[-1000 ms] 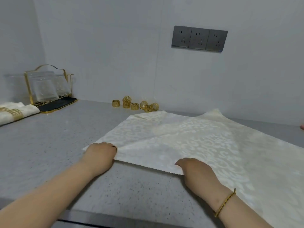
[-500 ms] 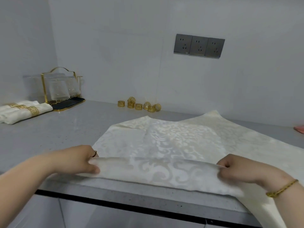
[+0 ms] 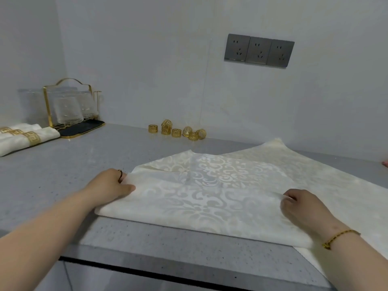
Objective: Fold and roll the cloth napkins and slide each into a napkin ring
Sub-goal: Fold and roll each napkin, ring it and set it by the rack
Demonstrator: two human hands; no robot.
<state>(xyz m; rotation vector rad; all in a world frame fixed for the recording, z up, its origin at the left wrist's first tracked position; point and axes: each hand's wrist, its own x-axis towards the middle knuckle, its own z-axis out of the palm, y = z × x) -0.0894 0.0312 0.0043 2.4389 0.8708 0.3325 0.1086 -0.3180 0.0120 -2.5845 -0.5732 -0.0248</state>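
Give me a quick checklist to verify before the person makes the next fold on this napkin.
1. Left hand grips the folded edge of the napkin: ok.
2. Right hand grips the same edge: ok.
3. Fold lies flat, no big wrinkles: ok.
4. Napkin fully on the counter: not ok, its right corner hangs over the front edge.
5. Napkin rings free by the wall: ok.
6. Edges aligned underneath: cannot tell.

Location: domestic kitchen. Indicators: grey speckled stone worktop (image 3: 63,177) against a plain wall; triple wall socket panel (image 3: 259,50) above it; gold-framed rack (image 3: 69,106) holding drinking glasses (image 3: 66,110) in the corner.
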